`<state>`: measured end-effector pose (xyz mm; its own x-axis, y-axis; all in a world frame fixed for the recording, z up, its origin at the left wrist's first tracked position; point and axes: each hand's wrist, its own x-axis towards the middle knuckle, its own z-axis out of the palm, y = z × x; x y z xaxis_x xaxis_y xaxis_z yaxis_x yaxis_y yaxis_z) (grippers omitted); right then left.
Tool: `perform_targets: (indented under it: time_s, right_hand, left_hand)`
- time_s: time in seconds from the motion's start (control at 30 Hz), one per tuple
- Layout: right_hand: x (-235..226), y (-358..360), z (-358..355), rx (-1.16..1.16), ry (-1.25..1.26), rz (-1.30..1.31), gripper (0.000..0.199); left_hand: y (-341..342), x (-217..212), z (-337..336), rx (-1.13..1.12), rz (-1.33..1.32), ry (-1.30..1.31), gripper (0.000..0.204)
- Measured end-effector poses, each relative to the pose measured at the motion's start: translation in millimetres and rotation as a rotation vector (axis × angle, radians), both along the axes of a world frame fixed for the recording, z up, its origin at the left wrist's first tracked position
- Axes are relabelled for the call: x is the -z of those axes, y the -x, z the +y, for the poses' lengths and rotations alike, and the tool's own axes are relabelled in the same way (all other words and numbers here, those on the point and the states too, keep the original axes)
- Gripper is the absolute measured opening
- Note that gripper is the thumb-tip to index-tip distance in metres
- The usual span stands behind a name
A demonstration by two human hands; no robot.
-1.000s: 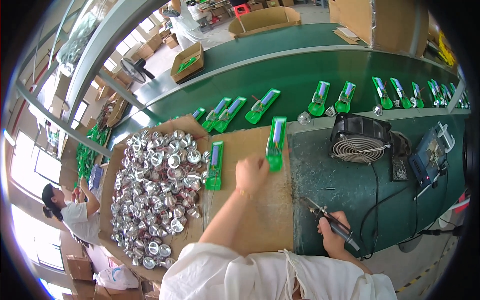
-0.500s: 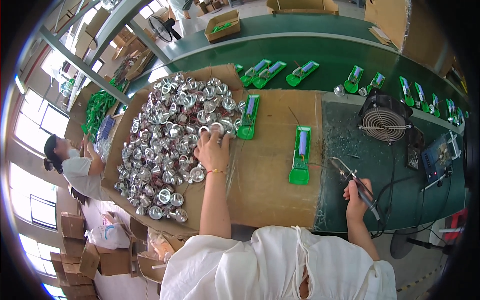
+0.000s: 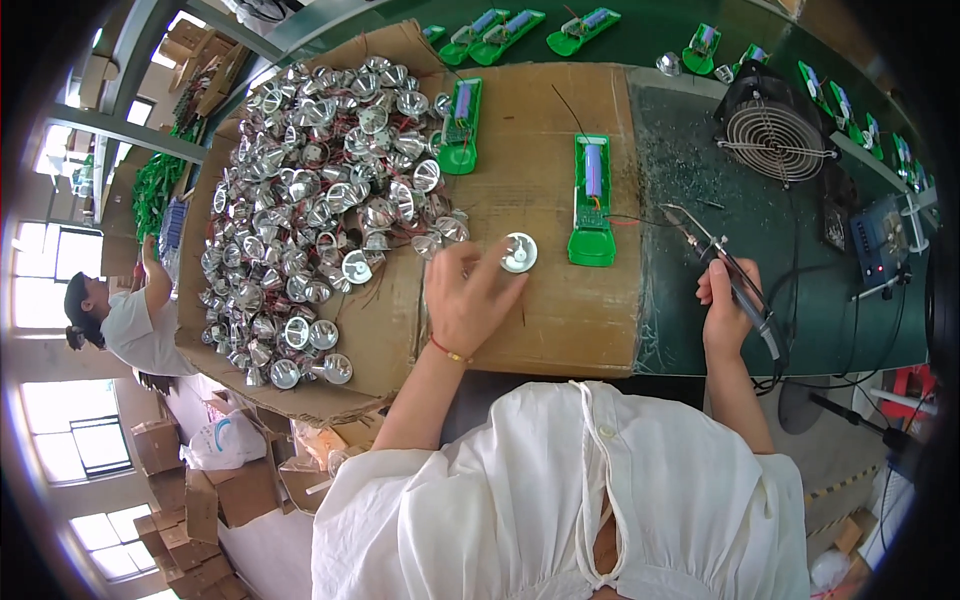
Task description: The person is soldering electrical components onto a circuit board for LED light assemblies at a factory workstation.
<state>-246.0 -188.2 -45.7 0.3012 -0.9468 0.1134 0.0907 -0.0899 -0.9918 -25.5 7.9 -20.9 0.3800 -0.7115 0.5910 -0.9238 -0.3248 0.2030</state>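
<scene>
My left hand (image 3: 472,300) is over the cardboard with bent fingers, gripping a round silver lamp reflector (image 3: 519,253) at the fingertips. Part of the reflector's rim is hidden by the fingers. My right hand (image 3: 727,300) is wrapped around a soldering iron (image 3: 737,283), its bent metal tip pointing up and left. Between the hands lies a green plastic housing (image 3: 592,246) with a purple cylindrical cell, a small circuit board and thin wires. Another green housing (image 3: 458,158) lies farther left, beside a cardboard box (image 3: 388,352) heaped with silver reflectors.
A black fan (image 3: 778,142) with a wire grille stands at the right, near a blue control box (image 3: 878,246). Cables run below it. Several green housings (image 3: 583,32) line the far green surface. Another person (image 3: 140,320) works at the far left.
My left hand has moved from the heap of reflectors rightward onto the cardboard, bringing one reflector. My right hand still holds the soldering iron. The view has tilted, shifting the bench upward.
</scene>
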Motion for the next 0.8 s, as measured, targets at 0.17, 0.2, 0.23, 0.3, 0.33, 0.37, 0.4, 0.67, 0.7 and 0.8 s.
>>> perform_targets:
  time_s: [0.17,0.2,0.23,0.3,0.33,0.37,0.4,0.67,0.7,0.8]
  right_hand:
    - [4,0,-2,0.0,0.013,0.002,0.015]
    - [4,0,-2,-0.007,0.023,0.008,0.014]
    - [5,0,-1,-0.007,0.018,0.013,0.014]
    - [5,1,-1,-0.008,0.023,0.018,0.014]
    - [5,2,-1,-0.007,0.021,0.024,0.014]
    - [4,3,-2,-0.006,0.017,0.011,0.014]
    - [5,3,-2,-0.003,0.011,-0.002,0.015]
    - [0,3,-3,0.022,0.008,-0.021,0.015]
    - [-1,4,-3,0.032,0.002,-0.029,0.015]
    - [-13,6,1,0.069,0.021,-0.089,0.016]
  left_hand:
    - [-5,-7,-7,-0.127,0.239,-0.085,0.024]
    - [-7,-5,-10,-0.161,0.242,-0.19,0.023]
    - [-6,-11,-14,-0.179,0.297,-0.162,0.017]
    - [-10,-14,-17,-0.174,0.329,-0.024,0.015]
    - [-9,-20,-15,-0.169,0.298,-0.084,0.012]
    - [-14,-27,-12,-0.038,0.068,-0.141,0.016]
    - [-19,-31,-10,0.097,-0.164,-0.196,0.02]
    - [9,-9,-31,0.289,-0.059,-0.18,0.004]
    - [12,-12,-34,0.295,-0.056,-0.176,0.004]
    - [16,-12,-45,0.112,0.704,-0.067,0.008]
